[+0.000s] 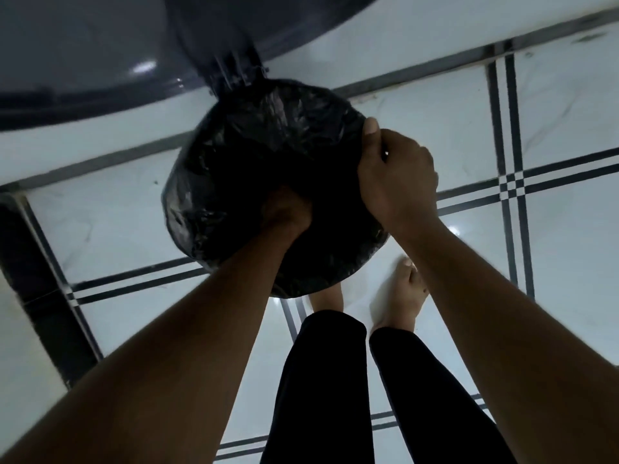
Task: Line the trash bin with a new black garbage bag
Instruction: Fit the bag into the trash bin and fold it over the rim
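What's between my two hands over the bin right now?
In the head view, only the dark open mouth of the black garbage bag lies between the left hand, reaching inside, and the right hand, gripping its rim.

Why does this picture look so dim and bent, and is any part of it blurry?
Head view: dim light, so the left hand sinks into the black garbage bag; the wide lens curves the floor tile lines; the raised bin lid is motion-smeared, with a small glare spot; the right hand stays fairly sharp.
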`<state>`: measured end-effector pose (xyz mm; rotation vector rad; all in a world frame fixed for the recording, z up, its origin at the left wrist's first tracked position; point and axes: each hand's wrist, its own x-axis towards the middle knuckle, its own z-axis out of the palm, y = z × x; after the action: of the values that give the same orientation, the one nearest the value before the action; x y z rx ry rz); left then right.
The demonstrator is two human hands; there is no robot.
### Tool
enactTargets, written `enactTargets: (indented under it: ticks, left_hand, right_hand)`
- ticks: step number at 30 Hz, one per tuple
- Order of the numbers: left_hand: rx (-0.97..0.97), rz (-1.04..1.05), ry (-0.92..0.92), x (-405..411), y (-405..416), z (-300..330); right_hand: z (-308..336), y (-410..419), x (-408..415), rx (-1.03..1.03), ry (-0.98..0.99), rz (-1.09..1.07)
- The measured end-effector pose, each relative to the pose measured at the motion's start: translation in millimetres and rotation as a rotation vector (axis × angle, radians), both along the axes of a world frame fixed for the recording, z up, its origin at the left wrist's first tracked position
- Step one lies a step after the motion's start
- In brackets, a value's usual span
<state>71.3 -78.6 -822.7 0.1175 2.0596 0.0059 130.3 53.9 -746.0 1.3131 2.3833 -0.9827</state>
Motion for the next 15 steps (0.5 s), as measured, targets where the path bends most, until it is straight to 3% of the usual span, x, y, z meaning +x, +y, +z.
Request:
enactTargets:
  ticks: [5, 7, 10, 15]
  left_hand:
    - [0.362, 0.445, 0.259, 16, -21, 87]
    - [0.488, 0.428, 0.541, 20, -28, 122]
    - [0.416, 0.373, 0.837, 19, -41, 146]
    - [0.373, 0.509, 0.671, -4, -55, 143]
  right_hand:
    - [35, 6, -17, -0.142, -0.065, -0.034]
    - [50, 7, -26, -0.126, -0.034, -0.015]
    - [66, 3, -38, -0.098, 0.068, 0.069]
    - [69, -5, -56, -0.172, 0.079, 0.217]
